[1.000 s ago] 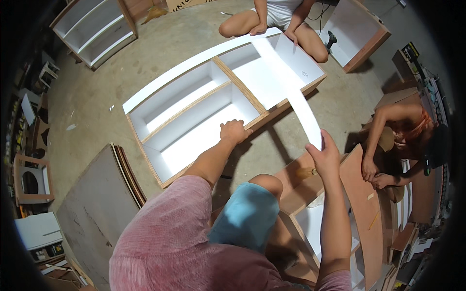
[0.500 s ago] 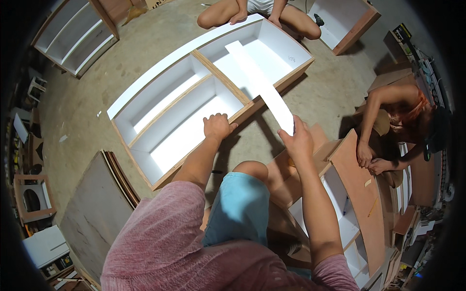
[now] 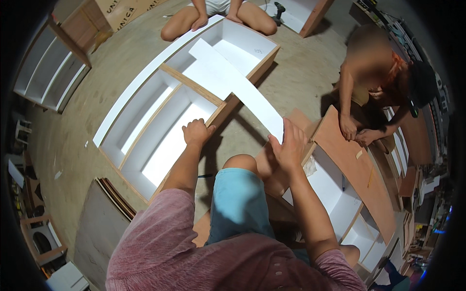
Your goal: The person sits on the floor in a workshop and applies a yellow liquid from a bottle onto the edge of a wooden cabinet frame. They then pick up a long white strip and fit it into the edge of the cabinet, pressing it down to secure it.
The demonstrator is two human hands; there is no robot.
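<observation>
A white-lined wooden cabinet frame lies on the floor before me, split by plywood dividers into compartments. My left hand is closed over its near edge, fingers curled inward over the rim. In my right hand is the near end of a long white board, gripped between thumb and fingers. The board slants away to the far left across the cabinet's near edge. Its far end lies over the right-hand compartment; whether it touches anything there I cannot tell.
A person sits beyond the cabinet, hands at its far edge. Another person works at right beside a curved brown panel on a second cabinet. Stacked boards lean at left. A cordless drill stands at the back.
The white board has tilted so more of its broad face shows. The whole scene has shifted left in the view. My left hand still grips the cabinet edge.
</observation>
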